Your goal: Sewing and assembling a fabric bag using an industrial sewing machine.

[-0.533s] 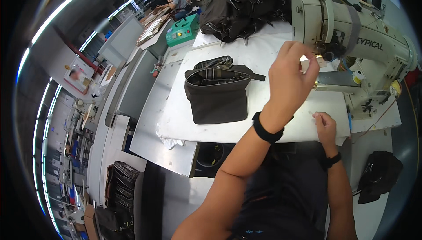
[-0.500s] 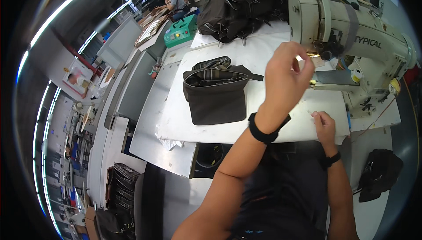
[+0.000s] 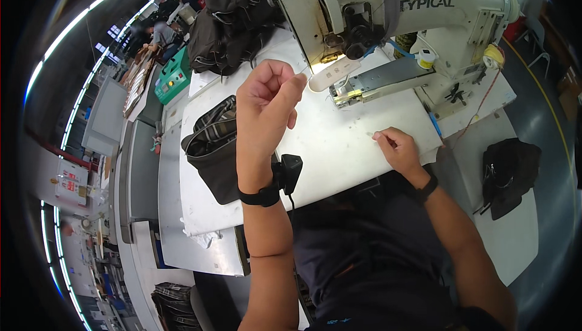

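Note:
My left hand [image 3: 270, 100] is raised over the white table, left of the sewing machine [image 3: 418, 3]. Its fingers are curled, with thumb and forefinger together; whatever they hold, if anything, is too fine to make out. A pale elongated piece [image 3: 334, 75] lies just beyond its thumb, below the machine head. My right hand [image 3: 397, 149] rests near the table's front edge, fingers bent and thumb against forefinger, its contents also unclear. Partly hidden behind my left forearm, a dark fabric bag [image 3: 212, 167] sits with its top open, showing a plaid lining.
Dark bags [image 3: 230, 22] are heaped at the back, beside a green box-shaped device [image 3: 173, 76]. Another dark bag [image 3: 509, 173] lies on a pale surface at the right. Folded dark pieces [image 3: 176, 307] are stacked lower left. A person [image 3: 162, 35] sits in the far background.
The view has swung right, so machine and bag appear farther left. My left hand has drawn back from the machine head and turned, now covering part of the bag. My right hand stays near the table edge.

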A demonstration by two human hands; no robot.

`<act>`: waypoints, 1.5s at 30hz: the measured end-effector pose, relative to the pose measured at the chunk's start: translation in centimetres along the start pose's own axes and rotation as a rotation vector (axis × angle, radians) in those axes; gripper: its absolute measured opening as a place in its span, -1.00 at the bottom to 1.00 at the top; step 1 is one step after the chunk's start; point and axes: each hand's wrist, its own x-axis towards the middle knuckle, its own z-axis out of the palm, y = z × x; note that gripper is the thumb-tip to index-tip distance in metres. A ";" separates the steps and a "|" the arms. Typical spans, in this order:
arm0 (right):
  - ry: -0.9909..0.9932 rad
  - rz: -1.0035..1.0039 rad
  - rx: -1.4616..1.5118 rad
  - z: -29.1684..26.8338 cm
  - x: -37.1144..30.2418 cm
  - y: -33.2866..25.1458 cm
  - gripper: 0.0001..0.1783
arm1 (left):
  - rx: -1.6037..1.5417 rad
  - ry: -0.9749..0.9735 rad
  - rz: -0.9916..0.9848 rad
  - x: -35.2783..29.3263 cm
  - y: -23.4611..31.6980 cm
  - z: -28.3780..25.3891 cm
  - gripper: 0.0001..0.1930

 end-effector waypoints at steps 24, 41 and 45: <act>0.008 -0.056 -0.021 -0.1 0.1 -0.6 -0.84 | 0.024 -0.092 0.273 0.4 2.6 0.9 -0.64; 0.004 -0.082 -0.115 0.1 -0.1 -0.3 -0.86 | -0.461 -0.180 0.279 0.0 1.2 -1.1 -0.63; -0.001 -0.076 -0.124 0.0 -0.2 -0.3 -0.86 | 0.155 0.096 0.312 0.2 0.2 -0.3 -0.69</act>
